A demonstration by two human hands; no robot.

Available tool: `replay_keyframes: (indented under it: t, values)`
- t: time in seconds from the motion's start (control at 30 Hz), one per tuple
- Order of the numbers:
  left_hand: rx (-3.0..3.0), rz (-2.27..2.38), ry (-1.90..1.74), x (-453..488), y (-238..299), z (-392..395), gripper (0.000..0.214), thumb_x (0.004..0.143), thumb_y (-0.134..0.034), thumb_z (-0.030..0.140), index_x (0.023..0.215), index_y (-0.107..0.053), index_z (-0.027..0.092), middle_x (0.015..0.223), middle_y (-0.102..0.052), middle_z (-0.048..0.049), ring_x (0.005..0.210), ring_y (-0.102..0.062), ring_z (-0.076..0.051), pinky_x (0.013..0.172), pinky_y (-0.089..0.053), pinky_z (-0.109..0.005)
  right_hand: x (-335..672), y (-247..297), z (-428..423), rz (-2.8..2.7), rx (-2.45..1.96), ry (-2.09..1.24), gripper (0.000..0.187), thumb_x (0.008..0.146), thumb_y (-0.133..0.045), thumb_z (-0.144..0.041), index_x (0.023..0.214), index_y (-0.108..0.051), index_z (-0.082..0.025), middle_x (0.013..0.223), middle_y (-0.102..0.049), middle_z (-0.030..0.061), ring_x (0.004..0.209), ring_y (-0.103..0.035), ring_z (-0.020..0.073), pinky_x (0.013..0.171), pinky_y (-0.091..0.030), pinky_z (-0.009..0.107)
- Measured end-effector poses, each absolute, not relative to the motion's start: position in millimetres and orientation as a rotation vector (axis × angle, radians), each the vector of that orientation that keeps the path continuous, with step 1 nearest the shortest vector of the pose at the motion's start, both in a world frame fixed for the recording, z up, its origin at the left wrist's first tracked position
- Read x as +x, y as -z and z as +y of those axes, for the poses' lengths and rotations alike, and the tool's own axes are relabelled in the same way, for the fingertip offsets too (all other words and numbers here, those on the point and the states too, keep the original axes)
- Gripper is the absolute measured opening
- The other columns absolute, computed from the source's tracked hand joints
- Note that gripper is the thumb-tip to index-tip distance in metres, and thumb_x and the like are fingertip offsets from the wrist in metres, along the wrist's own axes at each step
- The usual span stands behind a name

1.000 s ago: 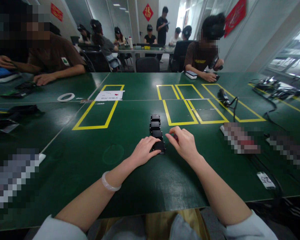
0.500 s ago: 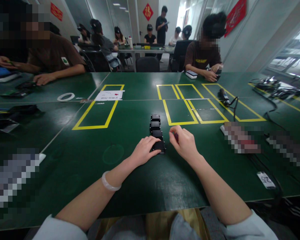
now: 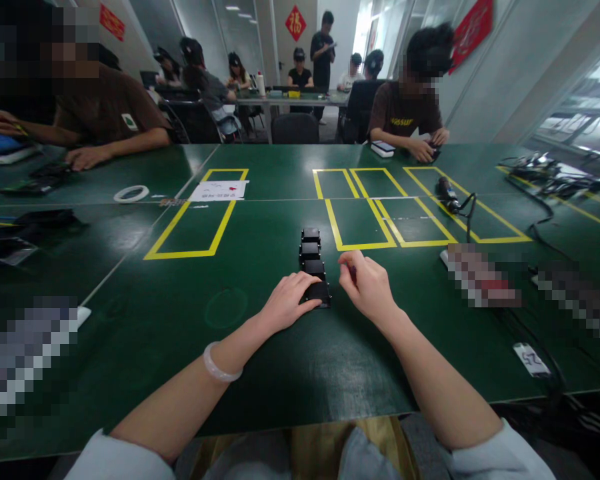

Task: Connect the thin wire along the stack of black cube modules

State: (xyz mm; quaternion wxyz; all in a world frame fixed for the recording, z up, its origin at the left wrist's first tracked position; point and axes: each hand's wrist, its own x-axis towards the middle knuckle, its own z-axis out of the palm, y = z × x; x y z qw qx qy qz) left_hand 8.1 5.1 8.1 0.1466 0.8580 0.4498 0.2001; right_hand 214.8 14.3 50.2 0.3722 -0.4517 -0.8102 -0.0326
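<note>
The right hand (image 3: 369, 288) has drawn back slightly from the row of black boxes (image 3: 311, 252), its fingers (image 3: 356, 259) pinching a small dark piece (image 3: 353, 272). The left hand (image 3: 287, 303) stays put, fingers lying slack on the nearest box (image 3: 321, 293), midway across the green surface (image 3: 260, 267).

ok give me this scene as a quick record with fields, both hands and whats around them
left hand: rests on the nearest small black square box, fingers over its top
right hand: pinches a small dark item, too small to identify, right of the row
row: four such boxes, running away from the person
surface: dark green table with yellow tape rectangles
left wrist: white bangle
</note>
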Motion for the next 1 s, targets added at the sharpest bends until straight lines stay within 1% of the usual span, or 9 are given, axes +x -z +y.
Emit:
replay_keyframes:
  t: [0.07, 0.23, 0.3, 0.37, 0.5, 0.6, 0.7, 0.87, 1.0]
  values:
    - [2.466, 1.297, -0.573, 8.3, -8.0, 5.2, 0.034, 0.089, -0.056, 0.039, 0.119, -0.050, 0.023, 0.116, -0.059, -0.0048, 0.102, -0.054, -0.023, 0.084, -0.041, -0.036, 214.9, -50.9, 13.8, -2.082, -1.157, 0.090, 0.014, 0.092, -0.040, -0.024, 0.094, -0.053, -0.020, 0.065, -0.056, -0.0014, 0.059, -0.050, 0.0130, 0.063, -0.036, 0.025]
    - [2.459, 1.302, -0.570, 8.5, -8.0, 5.1, 0.034, 0.089, -0.055, 0.039, 0.119, -0.051, 0.023, 0.114, -0.059, -0.0049, 0.101, -0.054, -0.024, 0.084, -0.041, -0.036, 215.8, -52.4, 13.2, -2.095, -1.159, 0.076, 0.019, 0.093, -0.044, -0.035, 0.088, -0.054, -0.020, 0.064, -0.057, -0.0011, 0.058, -0.049, 0.0129, 0.062, -0.035, 0.025]
    - [2.459, 1.300, -0.572, 8.5, -7.8, 5.2, 0.034, 0.089, -0.056, 0.039, 0.119, -0.051, 0.023, 0.114, -0.059, -0.0050, 0.101, -0.054, -0.024, 0.084, -0.041, -0.036, 215.9, -52.1, 13.5, -2.085, -1.159, 0.074, 0.019, 0.094, -0.042, -0.032, 0.089, -0.055, -0.020, 0.067, -0.059, -0.0001, 0.059, -0.051, 0.0130, 0.062, -0.035, 0.025]
    - [2.454, 1.298, -0.576, 8.4, -7.7, 5.3, 0.034, 0.089, -0.056, 0.039, 0.119, -0.051, 0.023, 0.114, -0.059, -0.0050, 0.101, -0.054, -0.023, 0.085, -0.041, -0.036, 215.8, -51.7, 13.8, -2.080, -1.151, 0.075, 0.018, 0.094, -0.038, -0.026, 0.092, -0.055, -0.019, 0.068, -0.059, 0.0003, 0.060, -0.052, 0.0129, 0.063, -0.036, 0.025]
    - [2.448, 1.291, -0.579, 8.2, -8.0, 5.3, 0.034, 0.089, -0.056, 0.038, 0.119, -0.051, 0.023, 0.114, -0.059, -0.0048, 0.102, -0.053, -0.023, 0.085, -0.041, -0.036, 215.6, -52.4, 13.5, -2.078, -1.144, 0.097, 0.016, 0.092, -0.040, -0.021, 0.095, -0.055, -0.018, 0.068, -0.060, 0.0000, 0.060, -0.052, 0.0132, 0.064, -0.036, 0.025]
    - [2.448, 1.294, -0.572, 8.2, -8.6, 5.0, 0.034, 0.090, -0.055, 0.039, 0.119, -0.051, 0.023, 0.115, -0.059, -0.0046, 0.101, -0.053, -0.023, 0.084, -0.041, -0.036, 215.5, -53.7, 13.0, -2.108, -1.150, 0.097, 0.017, 0.094, -0.042, -0.028, 0.090, -0.055, -0.019, 0.063, -0.057, -0.0015, 0.057, -0.049, 0.0127, 0.062, -0.035, 0.025]
    - [2.446, 1.304, -0.573, 8.1, -8.9, 4.7, 0.035, 0.089, -0.056, 0.039, 0.120, -0.051, 0.024, 0.115, -0.059, -0.0043, 0.101, -0.054, -0.023, 0.084, -0.041, -0.036, 215.4, -54.1, 13.2, -2.093, -1.159, 0.102, 0.020, 0.094, -0.043, -0.034, 0.088, -0.055, -0.019, 0.064, -0.058, -0.0011, 0.057, -0.049, 0.0126, 0.061, -0.035, 0.025]
    - [2.452, 1.296, -0.581, 7.9, -8.0, 5.3, 0.034, 0.089, -0.055, 0.039, 0.119, -0.051, 0.023, 0.115, -0.059, -0.0045, 0.102, -0.054, -0.023, 0.085, -0.041, -0.036, 215.1, -53.1, 14.3, -2.081, -1.162, 0.091, 0.018, 0.093, -0.038, -0.024, 0.092, -0.056, -0.020, 0.068, -0.060, 0.0001, 0.059, -0.051, 0.0126, 0.062, -0.035, 0.025]
    - [2.460, 1.287, -0.593, 8.0, -7.1, 5.7, 0.034, 0.089, -0.056, 0.039, 0.118, -0.051, 0.023, 0.115, -0.059, -0.0051, 0.102, -0.054, -0.024, 0.085, -0.041, -0.036, 215.5, -52.8, 13.9, -2.084, -1.157, 0.090, 0.018, 0.094, -0.041, -0.029, 0.089, -0.056, -0.020, 0.065, -0.059, -0.0009, 0.057, -0.049, 0.0125, 0.062, -0.035, 0.025]
